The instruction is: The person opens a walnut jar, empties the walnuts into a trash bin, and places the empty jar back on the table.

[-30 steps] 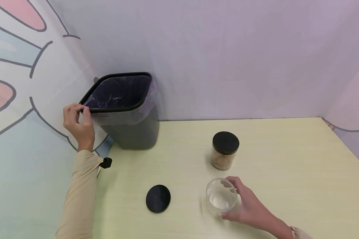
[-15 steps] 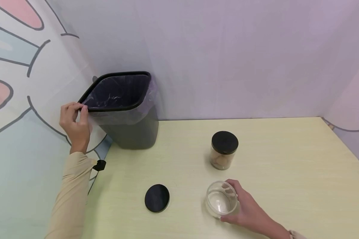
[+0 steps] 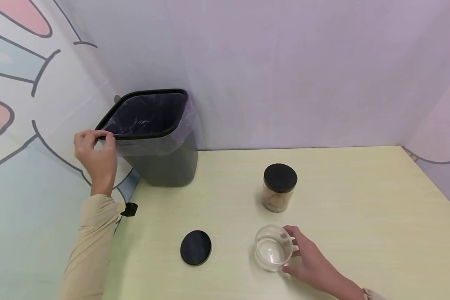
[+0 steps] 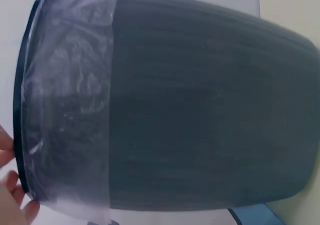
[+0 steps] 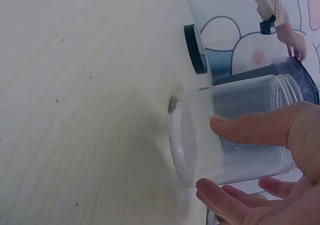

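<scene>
At the back left, my left hand [image 3: 97, 156] pinches the near left corner of the black rim of a grey trash bin [image 3: 165, 166]. A clear plastic liner [image 4: 75, 105] is folded over that rim. My right hand [image 3: 311, 260] is around the right side of a clear, lidless jar [image 3: 271, 250], its thumb and fingers spread and loose. The jar stands upright on the table, and its inside looks bare. In the right wrist view, the thumb lies in front of the jar [image 5: 250, 135], with the fingers extended below it. Contact with the glass cannot be made out.
Behind the clear jar stands a second jar [image 3: 279, 187], capped in black, with brownish pieces inside. A loose black lid [image 3: 196, 248] lies flat on the pale table [image 3: 360, 200], left of the clear jar. Curtain-like walls border the back and left.
The clear jar has come down to stand on the table. My right hand has loosened and shifted slightly right, away from it. My left hand stays at the bin's rim.
</scene>
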Tool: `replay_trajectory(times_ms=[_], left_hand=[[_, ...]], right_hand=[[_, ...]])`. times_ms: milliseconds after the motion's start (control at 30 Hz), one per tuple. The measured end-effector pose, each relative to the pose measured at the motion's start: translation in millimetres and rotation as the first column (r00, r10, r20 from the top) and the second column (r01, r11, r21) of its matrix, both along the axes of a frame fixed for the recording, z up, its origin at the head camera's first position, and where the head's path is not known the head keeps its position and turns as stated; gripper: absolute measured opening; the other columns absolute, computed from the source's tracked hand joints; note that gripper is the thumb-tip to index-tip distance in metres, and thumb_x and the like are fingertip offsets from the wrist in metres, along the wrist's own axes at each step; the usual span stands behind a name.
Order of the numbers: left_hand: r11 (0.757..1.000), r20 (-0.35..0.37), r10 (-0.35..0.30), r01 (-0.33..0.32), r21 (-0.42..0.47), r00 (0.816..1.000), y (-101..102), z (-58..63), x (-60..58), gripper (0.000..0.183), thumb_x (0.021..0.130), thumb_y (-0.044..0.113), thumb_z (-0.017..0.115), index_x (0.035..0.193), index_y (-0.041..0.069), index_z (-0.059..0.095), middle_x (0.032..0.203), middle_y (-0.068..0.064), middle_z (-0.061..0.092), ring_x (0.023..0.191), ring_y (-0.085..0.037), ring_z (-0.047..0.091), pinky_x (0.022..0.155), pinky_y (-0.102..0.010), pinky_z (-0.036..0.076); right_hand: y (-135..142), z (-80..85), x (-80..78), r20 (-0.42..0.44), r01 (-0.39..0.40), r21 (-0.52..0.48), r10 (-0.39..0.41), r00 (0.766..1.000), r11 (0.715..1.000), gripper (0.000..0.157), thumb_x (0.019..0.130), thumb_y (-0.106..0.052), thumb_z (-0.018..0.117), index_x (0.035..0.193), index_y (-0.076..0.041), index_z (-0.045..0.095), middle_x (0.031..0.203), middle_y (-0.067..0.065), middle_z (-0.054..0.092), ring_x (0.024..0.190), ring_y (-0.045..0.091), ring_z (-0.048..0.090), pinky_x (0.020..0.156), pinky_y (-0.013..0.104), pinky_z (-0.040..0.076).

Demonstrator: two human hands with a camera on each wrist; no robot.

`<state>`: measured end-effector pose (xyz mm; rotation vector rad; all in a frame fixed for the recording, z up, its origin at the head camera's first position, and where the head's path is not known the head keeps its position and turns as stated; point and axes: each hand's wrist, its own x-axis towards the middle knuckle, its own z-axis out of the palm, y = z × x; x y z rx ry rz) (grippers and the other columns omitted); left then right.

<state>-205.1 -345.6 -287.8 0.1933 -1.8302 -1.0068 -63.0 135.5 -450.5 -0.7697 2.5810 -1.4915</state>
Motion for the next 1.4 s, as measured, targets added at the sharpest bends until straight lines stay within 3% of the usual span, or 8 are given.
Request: replay_trajectory(times_ms=[267, 433, 567, 733, 900, 1000, 1267, 1400], left_hand=[[1.000, 0.038, -0.023, 0.022, 0.019, 0.999, 7.2, 2.5, 6.0, 0.016, 0.087, 0.018, 0.066, 0.086, 0.002, 0.070, 0.092, 0.014, 0.045, 0.096, -0.008, 0.045, 0.093, -0.024, 0.039], [0.999, 0.071, -0.026, 0.027, -0.023, 0.997, 14.3, 5.8, 9.9, 0.016, 0.086, 0.021, 0.067, 0.087, 0.005, 0.071, 0.094, 0.016, 0.046, 0.097, -0.005, 0.044, 0.092, -0.030, 0.036], [0.997, 0.069, -0.030, 0.035, -0.065, 0.997, 19.0, 7.2, 10.8, 0.015, 0.086, 0.019, 0.067, 0.087, 0.004, 0.071, 0.093, 0.018, 0.046, 0.097, -0.004, 0.045, 0.092, -0.032, 0.035], [0.990, 0.054, -0.076, 0.082, -0.118, 0.996, 25.6, 7.2, 12.0, 0.012, 0.087, 0.014, 0.066, 0.087, 0.003, 0.070, 0.093, 0.019, 0.046, 0.101, -0.014, 0.048, 0.094, -0.030, 0.036], [0.984, 0.049, -0.108, 0.113, -0.136, 0.993, 32.2, 7.3, 13.6, 0.007, 0.086, 0.013, 0.066, 0.087, 0.008, 0.071, 0.093, 0.020, 0.047, 0.103, -0.017, 0.049, 0.095, -0.030, 0.036], [0.981, 0.040, -0.112, 0.117, -0.152, 0.993, 36.7, 7.2, 13.8, 0.009, 0.086, 0.012, 0.066, 0.089, 0.004, 0.071, 0.093, 0.020, 0.048, 0.102, -0.017, 0.050, 0.094, -0.030, 0.036], [0.965, 0.031, -0.150, 0.153, -0.213, 0.988, 51.3, 9.1, 16.2, 0.013, 0.085, 0.009, 0.066, 0.094, 0.000, 0.070, 0.100, -0.008, 0.058, 0.104, -0.021, 0.051, 0.096, -0.031, 0.034], [0.961, 0.028, -0.170, 0.172, -0.218, 0.985, 59.1, 8.8, 16.5, 0.012, 0.084, 0.009, 0.068, 0.093, 0.002, 0.071, 0.100, -0.010, 0.059, 0.103, -0.020, 0.052, 0.094, -0.030, 0.035]], right_hand=[[6.5, -1.1, -3.1, -0.019, 0.024, 0.019, -0.024, 1.000, 1.000, 0.073, 0.061, 0.011, 0.078, 0.124, -0.004, 0.044, 0.115, 0.007, 0.058, 0.094, 0.024, 0.063, 0.068, 0.027, 0.053], [12.9, 2.3, -7.5, -0.096, 0.074, 0.044, -0.069, 0.993, 0.996, 0.065, 0.065, 0.012, 0.075, 0.121, -0.002, 0.047, 0.110, 0.003, 0.059, 0.092, 0.016, 0.062, 0.065, 0.028, 0.052], [18.9, 5.0, -13.4, -0.112, 0.109, 0.058, -0.102, 0.989, 0.992, 0.062, 0.066, 0.017, 0.070, 0.121, -0.001, 0.047, 0.108, 0.006, 0.059, 0.091, 0.021, 0.061, 0.064, 0.028, 0.051], [30.7, 9.9, -25.4, -0.131, 0.175, 0.061, -0.166, 0.977, 0.983, 0.060, 0.070, 0.009, 0.074, 0.122, -0.002, 0.046, 0.107, 0.012, 0.060, 0.091, 0.029, 0.061, 0.064, 0.029, 0.051], [44.4, 16.0, -38.2, -0.157, 0.253, 0.050, -0.242, 0.957, 0.966, 0.056, 0.075, 0.000, 0.076, 0.122, -0.002, 0.045, 0.106, 0.013, 0.061, 0.092, 0.024, 0.061, 0.064, 0.029, 0.051], [51.1, 17.0, -43.5, -0.169, 0.277, 0.054, -0.265, 0.949, 0.959, 0.057, 0.076, -0.003, 0.077, 0.123, -0.001, 0.044, 0.107, 0.013, 0.061, 0.092, 0.022, 0.061, 0.064, 0.029, 0.052], [57.1, 12.4, -54.2, -0.168, 0.305, 0.084, -0.289, 0.943, 0.949, 0.063, 0.076, -0.015, 0.080, 0.126, -0.002, 0.043, 0.112, 0.013, 0.059, 0.095, 0.030, 0.059, 0.069, 0.030, 0.052], [56.6, 11.8, -58.7, -0.177, 0.305, 0.087, -0.286, 0.942, 0.949, 0.067, 0.075, -0.019, 0.081, 0.127, -0.001, 0.043, 0.113, 0.014, 0.059, 0.097, 0.031, 0.057, 0.072, 0.031, 0.051]])
